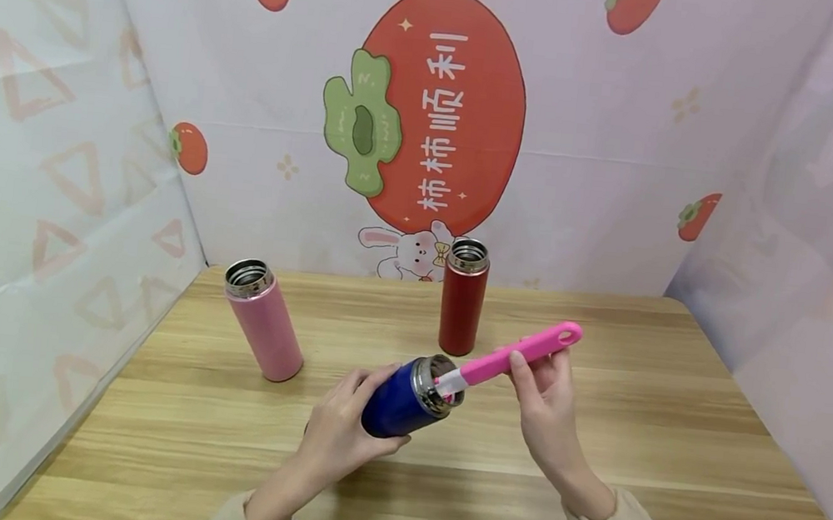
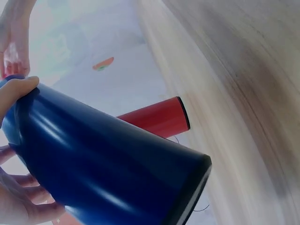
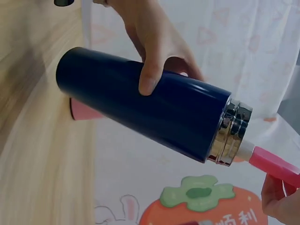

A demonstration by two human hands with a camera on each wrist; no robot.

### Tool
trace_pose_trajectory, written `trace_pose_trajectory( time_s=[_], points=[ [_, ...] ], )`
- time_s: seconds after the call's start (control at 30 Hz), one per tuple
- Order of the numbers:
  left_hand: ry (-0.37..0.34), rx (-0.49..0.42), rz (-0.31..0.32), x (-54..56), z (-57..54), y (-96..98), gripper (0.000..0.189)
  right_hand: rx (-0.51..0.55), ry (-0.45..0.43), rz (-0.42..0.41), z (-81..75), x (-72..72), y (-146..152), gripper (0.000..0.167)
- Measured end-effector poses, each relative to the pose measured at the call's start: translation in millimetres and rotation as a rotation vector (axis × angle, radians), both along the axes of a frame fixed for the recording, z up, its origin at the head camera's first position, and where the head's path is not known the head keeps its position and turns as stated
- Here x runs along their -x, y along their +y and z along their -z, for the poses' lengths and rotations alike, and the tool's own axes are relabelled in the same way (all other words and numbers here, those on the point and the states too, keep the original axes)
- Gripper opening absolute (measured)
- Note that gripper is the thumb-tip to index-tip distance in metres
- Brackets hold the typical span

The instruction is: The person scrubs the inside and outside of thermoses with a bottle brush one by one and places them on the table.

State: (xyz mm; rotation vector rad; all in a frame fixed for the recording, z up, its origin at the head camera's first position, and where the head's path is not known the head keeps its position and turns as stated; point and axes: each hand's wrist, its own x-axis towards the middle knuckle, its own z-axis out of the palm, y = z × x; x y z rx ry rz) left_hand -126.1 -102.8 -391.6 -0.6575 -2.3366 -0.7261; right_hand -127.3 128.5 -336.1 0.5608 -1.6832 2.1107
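Left hand (image 1: 342, 429): clamped round tilted blue flask (image 1: 397, 405), lower centre.
Right hand (image 1: 549, 403): pinches pink handle (image 1: 485, 368), white neck (image 1: 452, 381) in flask's mouth (image 1: 444, 365).
Wooden tabletop (image 1: 217, 450): grained; pink flask (image 1: 269, 329) centre-left, red flask (image 1: 462, 308) centre.
White backdrop (image 1: 593, 143): large persimmon print (image 1: 414, 84), upper centre.

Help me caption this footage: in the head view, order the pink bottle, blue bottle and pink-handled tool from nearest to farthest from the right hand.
1. Pink-handled tool: held by the right hand itself.
2. Blue bottle: left of that hand, held by the left hand.
3. Pink bottle: farther left, standing on the table.
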Motion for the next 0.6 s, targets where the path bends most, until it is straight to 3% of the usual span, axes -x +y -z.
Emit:
trace_pose_trajectory(
  time_s=[0.13, 0.37, 0.6],
  points=[
    [-0.024, -0.012, 0.007, 0.2, -0.8, 2.5, 0.081, 0.001, 0.038, -0.029, 3.6, 0.4, -2, 0.017],
    [-0.068, 0.012, 0.004, -1.6, 1.8, 1.0, 0.080, 0.041, 0.031, -0.054, 1.1, 2.5, 5, 0.021],
    [-0.045, 0.032, 0.013, -1.7, 2.6, -1.2, 0.082, 0.119, 0.054, -0.016, -9.8, 5.0, 12, 0.020]
  ],
)
